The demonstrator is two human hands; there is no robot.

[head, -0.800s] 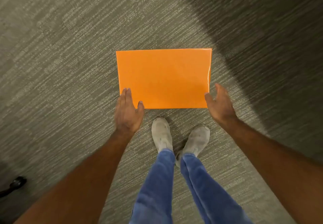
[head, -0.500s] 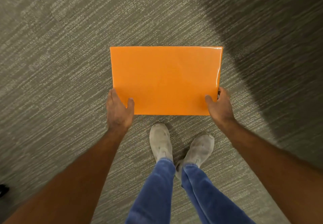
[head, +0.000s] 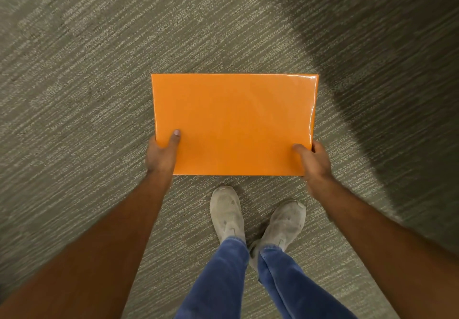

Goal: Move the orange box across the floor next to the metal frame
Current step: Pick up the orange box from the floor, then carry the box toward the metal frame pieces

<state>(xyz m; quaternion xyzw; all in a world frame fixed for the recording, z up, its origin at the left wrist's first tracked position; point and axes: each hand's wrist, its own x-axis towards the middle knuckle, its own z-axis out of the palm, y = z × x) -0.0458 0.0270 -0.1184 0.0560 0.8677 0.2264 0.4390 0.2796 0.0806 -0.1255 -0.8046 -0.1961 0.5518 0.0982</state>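
Observation:
The orange box [head: 234, 122], glossy and rectangular, fills the middle of the head view, seen from straight above. My left hand [head: 162, 153] grips its near left corner with the thumb on top and the fingers hidden beneath. My right hand [head: 313, 160] grips the near right corner the same way. The box appears held above the carpet, just in front of my feet. No metal frame is in view.
Grey striped carpet [head: 87, 95] covers the whole floor. A dark shadow [head: 397, 57] lies across the upper right. My two pale shoes [head: 227, 209] and blue trouser legs stand directly below the box.
Both hands closed on the box's near corners from beside it. The box now looks larger and closer, as if raised off the carpet. A dark object at the lower left left the view.

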